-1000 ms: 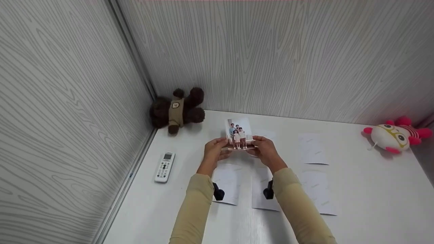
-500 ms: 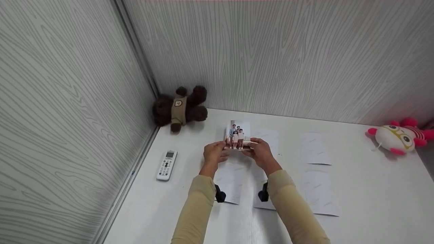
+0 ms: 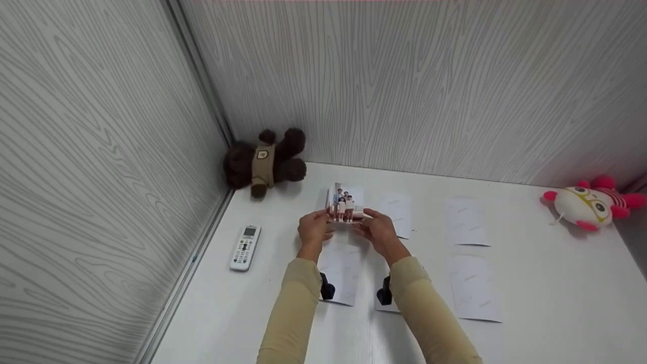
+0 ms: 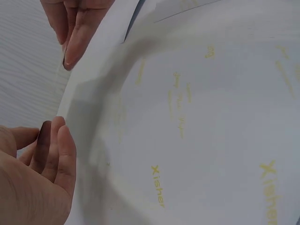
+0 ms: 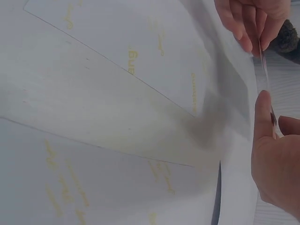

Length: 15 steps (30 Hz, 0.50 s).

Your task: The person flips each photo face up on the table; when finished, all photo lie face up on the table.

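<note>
You are pinching the family photo (image 3: pixel 345 203), both grips closed to its thickness: left hand (image 3: pixel 313 230) at its 7 o'clock, right hand (image 3: pixel 379 230) at its 5. You are holding it tilted above the white table (image 3: pixel 561 293). From it, a yellow-marked paper sheet (image 3: pixel 345 268) is lying at 6 o'clock, the remote control (image 3: pixel 246 247) at 8, the brown plush toy (image 3: pixel 264 166) at 10.

Yellow print (image 4: pixel 158 186) before you reads "Xisher" twice on a white sheet (image 4: pixel 220 131), left wrist view; "ang" on paper (image 5: pixel 108 35), right wrist.
</note>
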Each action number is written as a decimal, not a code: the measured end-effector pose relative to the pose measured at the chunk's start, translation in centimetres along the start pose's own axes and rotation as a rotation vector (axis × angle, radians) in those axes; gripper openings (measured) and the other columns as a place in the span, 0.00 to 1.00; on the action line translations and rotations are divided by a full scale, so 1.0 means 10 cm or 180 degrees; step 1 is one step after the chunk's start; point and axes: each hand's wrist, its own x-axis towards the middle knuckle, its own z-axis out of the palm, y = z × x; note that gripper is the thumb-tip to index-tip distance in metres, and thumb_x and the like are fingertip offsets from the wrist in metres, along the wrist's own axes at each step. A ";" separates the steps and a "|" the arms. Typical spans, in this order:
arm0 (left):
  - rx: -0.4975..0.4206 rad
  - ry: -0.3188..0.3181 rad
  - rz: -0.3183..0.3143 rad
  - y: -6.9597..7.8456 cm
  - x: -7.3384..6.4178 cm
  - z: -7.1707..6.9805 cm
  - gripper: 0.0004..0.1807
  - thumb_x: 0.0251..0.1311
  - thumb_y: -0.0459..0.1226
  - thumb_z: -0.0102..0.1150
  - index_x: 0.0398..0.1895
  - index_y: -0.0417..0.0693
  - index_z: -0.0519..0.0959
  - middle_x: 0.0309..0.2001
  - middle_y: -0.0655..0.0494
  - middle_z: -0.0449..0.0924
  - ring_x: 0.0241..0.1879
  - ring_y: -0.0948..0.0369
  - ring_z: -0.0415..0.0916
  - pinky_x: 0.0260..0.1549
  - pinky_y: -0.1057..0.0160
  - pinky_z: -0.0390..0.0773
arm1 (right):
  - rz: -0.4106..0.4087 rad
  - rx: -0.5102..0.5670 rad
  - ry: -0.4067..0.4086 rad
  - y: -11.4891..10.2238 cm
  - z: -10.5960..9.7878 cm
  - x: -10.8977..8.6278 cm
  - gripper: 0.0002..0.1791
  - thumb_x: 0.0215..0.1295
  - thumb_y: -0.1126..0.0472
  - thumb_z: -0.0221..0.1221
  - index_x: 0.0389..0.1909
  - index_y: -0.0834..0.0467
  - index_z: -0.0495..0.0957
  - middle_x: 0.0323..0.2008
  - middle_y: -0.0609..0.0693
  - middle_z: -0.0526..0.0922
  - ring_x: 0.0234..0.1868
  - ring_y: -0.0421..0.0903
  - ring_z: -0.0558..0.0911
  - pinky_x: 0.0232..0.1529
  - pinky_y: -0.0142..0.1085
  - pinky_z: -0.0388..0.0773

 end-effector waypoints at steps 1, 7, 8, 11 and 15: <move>0.0064 0.0033 0.0006 0.00 0.02 0.02 0.15 0.68 0.36 0.57 0.53 0.45 0.86 0.44 0.47 0.89 0.34 0.54 0.89 0.30 0.61 0.88 | 0.0001 -0.0016 -0.0021 0.00 0.00 0.00 0.27 0.77 0.70 0.46 0.75 0.62 0.62 0.63 0.63 0.76 0.47 0.45 0.85 0.57 0.38 0.83; 0.0287 0.0030 0.0047 0.00 0.10 0.04 0.16 0.69 0.35 0.53 0.55 0.44 0.85 0.45 0.46 0.89 0.35 0.53 0.89 0.29 0.61 0.87 | 0.0060 -0.0097 -0.0005 0.01 0.01 0.01 0.27 0.78 0.70 0.44 0.76 0.63 0.61 0.63 0.62 0.76 0.50 0.47 0.84 0.64 0.42 0.79; 0.0295 0.0008 0.0059 0.01 0.10 0.04 0.17 0.70 0.35 0.52 0.56 0.44 0.84 0.45 0.45 0.88 0.35 0.52 0.89 0.28 0.61 0.87 | 0.0071 -0.0093 0.0000 0.01 0.01 0.01 0.27 0.78 0.69 0.44 0.75 0.63 0.62 0.64 0.61 0.76 0.52 0.48 0.83 0.65 0.42 0.78; 0.0319 -0.0022 0.0091 0.04 0.11 0.05 0.18 0.71 0.34 0.50 0.58 0.42 0.83 0.47 0.43 0.88 0.35 0.52 0.89 0.28 0.62 0.87 | 0.0092 -0.0083 -0.0042 0.01 0.02 0.02 0.27 0.78 0.68 0.45 0.76 0.64 0.60 0.66 0.62 0.74 0.58 0.51 0.81 0.67 0.43 0.76; 0.0338 -0.0010 0.0012 0.06 0.12 0.04 0.19 0.71 0.35 0.50 0.61 0.42 0.81 0.50 0.43 0.87 0.36 0.54 0.89 0.30 0.63 0.87 | 0.0161 -0.0125 -0.0117 0.01 0.05 0.03 0.28 0.79 0.66 0.45 0.77 0.64 0.57 0.69 0.62 0.71 0.63 0.53 0.78 0.69 0.43 0.74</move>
